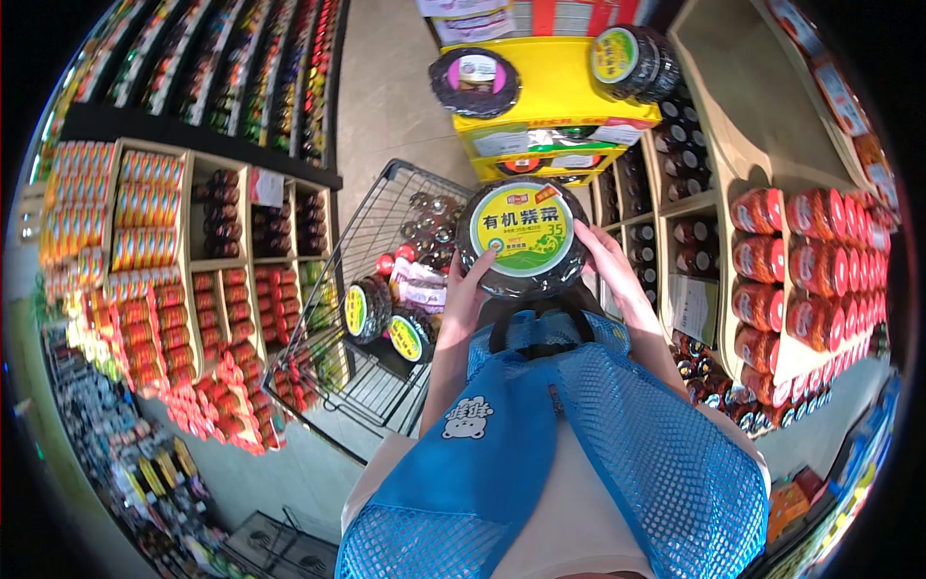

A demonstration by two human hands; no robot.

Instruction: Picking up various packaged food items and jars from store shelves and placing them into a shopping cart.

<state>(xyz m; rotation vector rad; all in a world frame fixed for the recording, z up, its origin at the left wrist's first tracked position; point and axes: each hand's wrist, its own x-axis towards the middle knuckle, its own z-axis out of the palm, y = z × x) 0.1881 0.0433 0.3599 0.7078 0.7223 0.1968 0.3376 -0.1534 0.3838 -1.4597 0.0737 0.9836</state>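
Observation:
Both hands hold a round, plastic-wrapped pack of dried seaweed (522,228) with a green and yellow label, in front of my chest. My left hand (466,286) grips its left side, the thumb lying over the label's lower edge. On the opposite side, the fingers of my right hand (608,255) press against the rim. Left of the pack stands a wire shopping cart (362,199). Inside it are similar dark round packs (409,339), white and purple packets (423,289) and several jars (432,217) with dark contents.
Ahead is a yellow display stand (550,79) with a flat seaweed pack (474,81) and a stack of round packs (636,65) on top. Wooden shelving (723,304) with red-lidded jars (817,264) borders the right. More stocked shelves (187,217) line the left, beyond the cart.

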